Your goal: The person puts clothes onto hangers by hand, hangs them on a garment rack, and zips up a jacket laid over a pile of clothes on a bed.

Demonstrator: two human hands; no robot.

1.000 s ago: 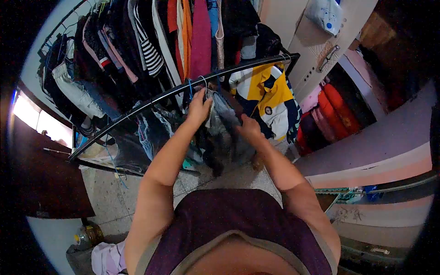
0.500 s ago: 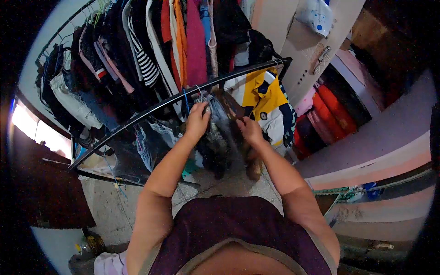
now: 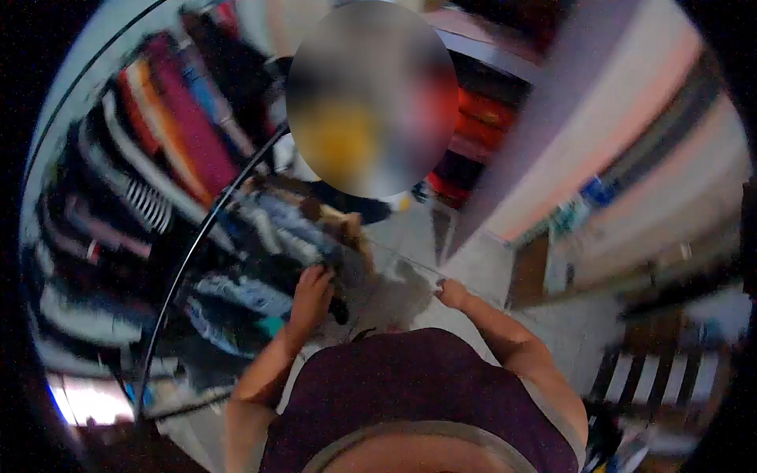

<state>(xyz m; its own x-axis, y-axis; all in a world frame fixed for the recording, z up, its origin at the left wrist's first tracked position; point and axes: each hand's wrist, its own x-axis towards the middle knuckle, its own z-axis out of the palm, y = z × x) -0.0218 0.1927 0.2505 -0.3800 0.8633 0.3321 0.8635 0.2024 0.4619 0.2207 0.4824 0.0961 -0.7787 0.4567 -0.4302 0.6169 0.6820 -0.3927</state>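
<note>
My left hand (image 3: 314,290) is at the lower part of the hanging clothes, its fingers curled against a dark garment (image 3: 341,309). Grey-blue clothes (image 3: 288,225) and a brown-tan garment (image 3: 355,236) hang just beyond it. Lower and to the right, away from the rail, my right hand (image 3: 453,293) is closed in a pinch. A thin straight line meets its fingertips, perhaps a hanger wire, but blur hides what it is. The black rail (image 3: 193,236) of the clothes rack curves past on the left.
Many garments, including a magenta one (image 3: 185,106) and a striped one (image 3: 148,203), hang on the left. Red folded textiles (image 3: 482,122) fill a shelf beyond. A pale wall-like panel (image 3: 568,126) runs along the right. A blurred round patch covers the top middle.
The view has swung right, so the rack appears further left. My right hand has drawn away from the clothes. My left hand is now lower against them, no longer up by the rail.
</note>
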